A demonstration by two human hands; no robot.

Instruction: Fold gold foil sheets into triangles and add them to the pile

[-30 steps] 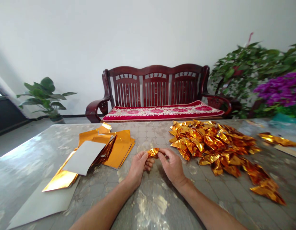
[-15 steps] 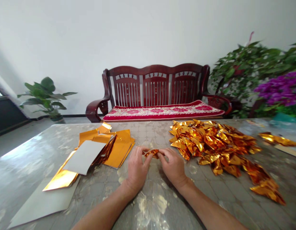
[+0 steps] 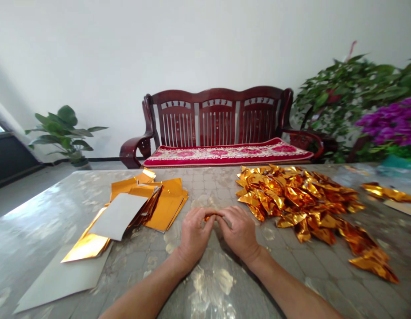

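Over the middle of the table, my left hand [image 3: 194, 230] and my right hand [image 3: 239, 230] meet at the fingertips. Both are closed in a pinch on a small piece of folded gold foil paper [image 3: 207, 218], mostly hidden behind the fingers. To the left lie flat gold foil paper sheets [image 3: 164, 208] in a loose stack, one with its pale grey back [image 3: 121, 216] turned up. On the right, a heap of folded gold foil paper pieces [image 3: 292, 190] spreads across the table, trailing toward the near right.
The table [image 3: 152, 274] has a glossy patterned cover. A larger pale sheet [image 3: 62, 279] lies at the near left. Clear plastic [image 3: 353, 170] and another gold piece [image 3: 388, 193] are at the far right. Behind stand a wooden bench [image 3: 217, 115] and potted plants [image 3: 66, 133].
My hands have drawn closer together, fingertips now meeting, and cover more of the gold foil piece. The stack and the heap look the same; the view has shifted slightly.
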